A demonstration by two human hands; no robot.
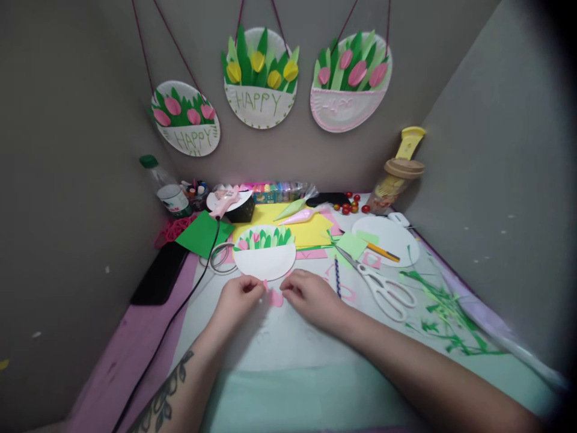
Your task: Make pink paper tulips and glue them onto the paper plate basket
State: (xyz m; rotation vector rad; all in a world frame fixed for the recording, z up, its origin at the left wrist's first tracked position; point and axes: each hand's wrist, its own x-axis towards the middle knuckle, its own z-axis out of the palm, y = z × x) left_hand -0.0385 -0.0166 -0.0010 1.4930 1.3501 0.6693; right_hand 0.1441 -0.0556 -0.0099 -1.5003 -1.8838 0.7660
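My left hand (238,296) is pinched at the edge of a small pink paper cutout (265,285). Facing it, my right hand (311,296) has its fingertips pressed together; whatever they grip is hidden. Between the hands, another pink paper cutout (276,298) lies on the white table cover (252,346). Just beyond them rests a half paper plate basket (265,261) filled with green paper leaves (274,239) and pink paper tulips (243,245).
Scissors (383,290), a patterned pencil (337,276) and green paper scraps (451,310) lie to the right. At left are a black phone (160,273), green paper (205,233) and a glue gun (225,201) with its cord. Finished plate baskets (260,105) hang on the wall.
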